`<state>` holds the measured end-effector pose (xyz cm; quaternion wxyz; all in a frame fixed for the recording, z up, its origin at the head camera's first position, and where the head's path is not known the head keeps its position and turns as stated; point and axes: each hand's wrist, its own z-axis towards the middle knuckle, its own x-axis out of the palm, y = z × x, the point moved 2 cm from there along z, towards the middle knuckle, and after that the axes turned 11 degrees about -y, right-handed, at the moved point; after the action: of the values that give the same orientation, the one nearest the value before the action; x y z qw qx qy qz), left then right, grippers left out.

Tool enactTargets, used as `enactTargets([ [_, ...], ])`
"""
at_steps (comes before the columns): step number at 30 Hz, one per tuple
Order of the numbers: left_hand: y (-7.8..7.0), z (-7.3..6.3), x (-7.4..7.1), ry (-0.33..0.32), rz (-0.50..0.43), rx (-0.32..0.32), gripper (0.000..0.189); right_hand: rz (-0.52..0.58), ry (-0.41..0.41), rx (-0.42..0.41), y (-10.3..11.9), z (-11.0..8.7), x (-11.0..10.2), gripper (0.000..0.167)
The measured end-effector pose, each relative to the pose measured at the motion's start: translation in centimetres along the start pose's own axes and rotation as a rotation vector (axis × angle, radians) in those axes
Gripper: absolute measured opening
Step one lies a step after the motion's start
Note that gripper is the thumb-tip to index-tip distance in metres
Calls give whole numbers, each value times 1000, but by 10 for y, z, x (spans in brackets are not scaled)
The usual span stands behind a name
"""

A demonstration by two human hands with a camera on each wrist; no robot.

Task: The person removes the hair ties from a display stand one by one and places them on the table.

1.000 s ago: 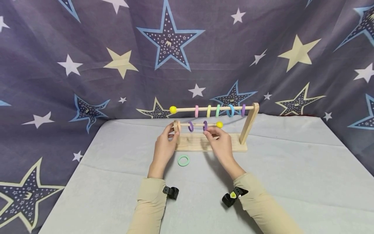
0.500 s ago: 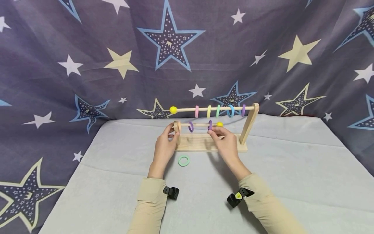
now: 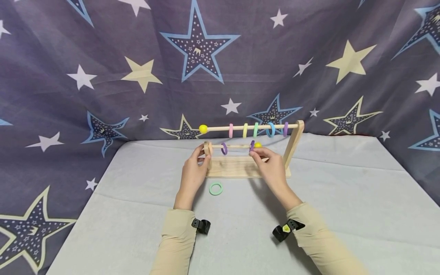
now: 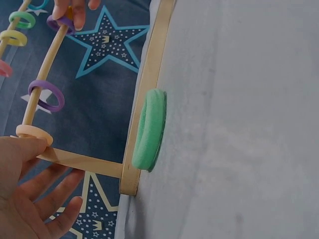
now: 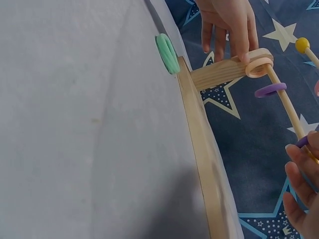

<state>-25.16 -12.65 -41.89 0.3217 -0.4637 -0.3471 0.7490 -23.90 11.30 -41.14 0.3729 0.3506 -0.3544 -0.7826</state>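
Observation:
My left hand (image 3: pixel 194 173) holds the top of the short post (image 4: pixel 84 162) of a wooden ring rack (image 3: pixel 233 168), thumb beside a peach ring (image 4: pixel 35 133) at the inner end of the lower rod (image 3: pixel 237 146). With thumb and fingers, my right hand (image 3: pixel 273 172) pinches a purple ring (image 3: pixel 252 146) around that rod, close to the yellow ball (image 3: pixel 258 145) at its free end. Another purple ring (image 3: pixel 224 149) hangs on the rod nearer the left hand. Fingers partly cover the pinched ring in the right wrist view.
Above and behind, the upper rod (image 3: pixel 216 128) carries pink, yellow, green, blue and purple rings, with a yellow ball (image 3: pixel 203 129) at its left end. A loose green ring (image 3: pixel 215 188) lies on the grey cloth (image 3: pixel 137 229) before the base. A star-patterned curtain (image 3: pixel 240 76) hangs behind.
My right hand has slid the pinched purple ring rightward along the lower rod, up to the yellow ball. The left hand stays on the post.

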Motion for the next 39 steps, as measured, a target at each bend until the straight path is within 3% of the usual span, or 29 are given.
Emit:
enactTargets([
  [21,3,0,0,-2,-3,-8,47,-33,-35,30,-5,3,-15,17],
  [28,2,1,1,5,-2,-13,47,-45,-42,-1,-9,1,-19,17],
  [39,1,1,0,9,3,-14,47,-141,33,-41,-13,-6,-25,13],
])
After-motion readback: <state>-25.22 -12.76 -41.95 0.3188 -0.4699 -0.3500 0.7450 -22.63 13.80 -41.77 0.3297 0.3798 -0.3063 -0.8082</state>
